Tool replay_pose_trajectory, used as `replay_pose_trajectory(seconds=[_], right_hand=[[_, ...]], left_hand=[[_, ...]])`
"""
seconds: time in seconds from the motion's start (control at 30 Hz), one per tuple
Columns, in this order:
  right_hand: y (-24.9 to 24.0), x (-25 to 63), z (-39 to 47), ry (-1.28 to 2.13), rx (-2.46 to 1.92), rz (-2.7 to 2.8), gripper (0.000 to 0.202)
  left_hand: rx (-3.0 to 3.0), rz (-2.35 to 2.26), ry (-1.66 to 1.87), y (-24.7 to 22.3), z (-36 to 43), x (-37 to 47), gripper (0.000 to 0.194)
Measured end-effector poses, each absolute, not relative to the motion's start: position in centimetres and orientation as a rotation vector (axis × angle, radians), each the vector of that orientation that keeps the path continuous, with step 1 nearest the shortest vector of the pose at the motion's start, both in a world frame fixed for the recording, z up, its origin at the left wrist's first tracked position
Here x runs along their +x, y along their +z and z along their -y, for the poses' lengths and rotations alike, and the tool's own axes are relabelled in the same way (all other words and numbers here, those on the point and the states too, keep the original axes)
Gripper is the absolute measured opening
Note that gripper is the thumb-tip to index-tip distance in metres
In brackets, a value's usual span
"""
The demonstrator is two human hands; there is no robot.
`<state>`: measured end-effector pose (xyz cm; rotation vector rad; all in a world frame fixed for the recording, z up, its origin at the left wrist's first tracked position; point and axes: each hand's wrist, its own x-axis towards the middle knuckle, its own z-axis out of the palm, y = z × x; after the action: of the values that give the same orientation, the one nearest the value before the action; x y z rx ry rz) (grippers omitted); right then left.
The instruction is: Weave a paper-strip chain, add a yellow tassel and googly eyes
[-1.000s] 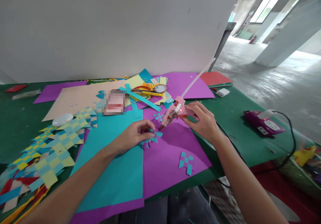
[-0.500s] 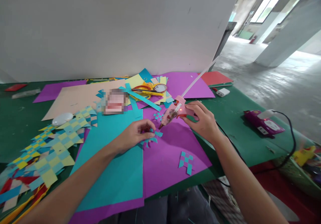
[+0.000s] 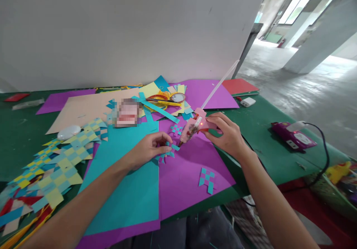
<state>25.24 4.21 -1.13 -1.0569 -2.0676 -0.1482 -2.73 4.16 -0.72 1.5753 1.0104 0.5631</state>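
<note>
My right hand (image 3: 227, 135) grips a pink hot glue gun (image 3: 193, 127) with a red light lit and a clear glue stick poking out behind. Its nozzle points down-left at a small teal and purple woven paper piece (image 3: 168, 153). My left hand (image 3: 147, 150) pinches that piece against the purple sheet (image 3: 189, 174). A second small woven piece (image 3: 176, 130) lies just beyond the nozzle, and a third one (image 3: 207, 180) lies nearer me on the purple sheet.
A teal sheet (image 3: 125, 189) lies left of the purple one on the green table (image 3: 259, 144). Larger yellow-teal woven mats (image 3: 58, 167) are piled at left. Scissors and paper strips (image 3: 164, 100) sit farther back. A purple power strip (image 3: 292, 137) with a black cable is at right.
The glue gun's nozzle has dropped slightly toward the woven piece, and my left fingers have shifted a little on it. Everything else is still.
</note>
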Motion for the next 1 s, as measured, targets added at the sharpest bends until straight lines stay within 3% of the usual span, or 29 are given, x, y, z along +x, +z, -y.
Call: replay_pose_trajectory(seconds=[0.43,0.73,1.0], right_hand=[[-0.8,25.3,-4.2,-0.234,-1.217,1.929,0.025],[-1.5,26.6,-5.4,-0.075,-1.997,1.723,0.024],[-1.7,27.1,-5.2,-0.009,-2.221,1.670,0.030]], left_hand=[[1.526,-1.011,0.615,-0.8,-4.3,-2.8,0.022],[1.482,-1.101,0.595,-0.6,-4.0,-2.7,0.028],[1.541,-1.155,0.581,-0.4,-3.9,-2.4,0.026]])
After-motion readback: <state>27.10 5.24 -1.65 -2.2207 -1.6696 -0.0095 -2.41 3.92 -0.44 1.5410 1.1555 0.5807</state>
